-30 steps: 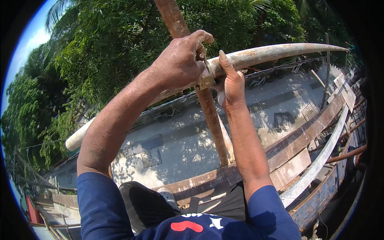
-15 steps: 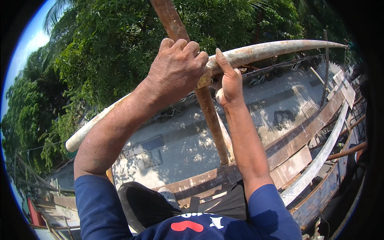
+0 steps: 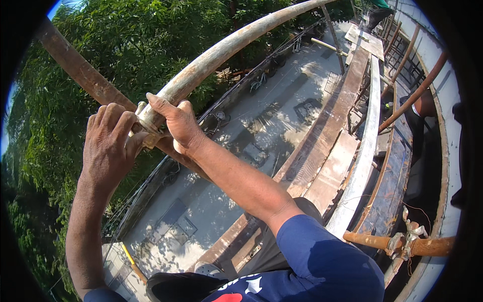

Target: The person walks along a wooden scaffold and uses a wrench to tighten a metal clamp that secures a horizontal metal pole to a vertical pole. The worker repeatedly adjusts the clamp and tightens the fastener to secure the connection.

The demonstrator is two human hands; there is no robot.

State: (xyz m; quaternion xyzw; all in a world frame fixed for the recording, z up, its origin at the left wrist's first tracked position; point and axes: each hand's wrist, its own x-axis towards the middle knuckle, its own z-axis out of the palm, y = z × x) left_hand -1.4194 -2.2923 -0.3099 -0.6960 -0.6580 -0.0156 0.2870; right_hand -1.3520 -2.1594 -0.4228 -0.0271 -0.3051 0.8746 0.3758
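Note:
A long pale metal scaffold pipe (image 3: 226, 50) runs from the upper right down to a joint in front of me. There it crosses a rusty brown pipe (image 3: 83, 70), with a scaffold clamp (image 3: 148, 125) at the crossing. My left hand (image 3: 108, 138) has its fingers curled on the clamp's left side. Close by, my right hand (image 3: 182, 123) grips the pale pipe just above the clamp, thumb on top and fingers hidden underneath. The hands cover much of the clamp, and what lies behind my left hand is hidden.
Brown planks (image 3: 322, 141) and a long pale beam (image 3: 362, 156) stretch along the platform. Rusty tubes with a clamp (image 3: 412, 241) stick out at lower right. Paved ground (image 3: 241, 151) lies far below, beside trees (image 3: 161, 45). A person in green (image 3: 380, 5) is at the far end.
My view has swung right, so the joint now appears further left. My left hand has shifted from on top of the joint to the clamp's left side. My right hand still holds the pale pipe.

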